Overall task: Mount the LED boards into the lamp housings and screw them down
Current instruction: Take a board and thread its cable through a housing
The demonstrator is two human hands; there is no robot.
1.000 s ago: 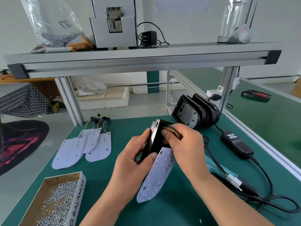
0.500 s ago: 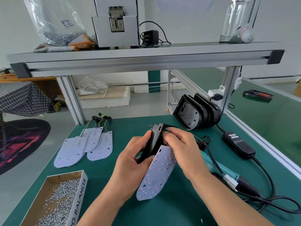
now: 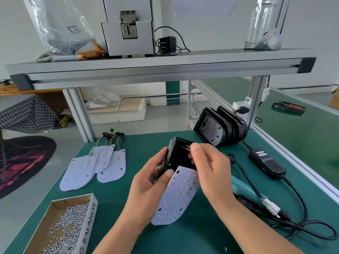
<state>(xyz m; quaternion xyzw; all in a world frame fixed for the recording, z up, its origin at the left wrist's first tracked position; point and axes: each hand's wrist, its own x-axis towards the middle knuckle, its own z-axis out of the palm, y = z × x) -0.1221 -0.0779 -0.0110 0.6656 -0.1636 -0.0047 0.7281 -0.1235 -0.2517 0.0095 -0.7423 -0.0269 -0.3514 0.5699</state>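
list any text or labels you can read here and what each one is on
"G BALANCER", cut off at the picture's lower edge, on the side of the cardboard box of screws.
White label on the black power adapter: too small to read.
Printed label on the clear plastic bag on the upper shelf: blurred, unreadable.
Faint marking on the LED board held between the left hand and right hand: not legible.

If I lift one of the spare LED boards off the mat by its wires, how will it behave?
The spare LED boards look thin and flat, so probably light and fairly stiff. The thin wires would likely let a board dangle and swing. The boards overlap, so lifting one may drag its neighbours.
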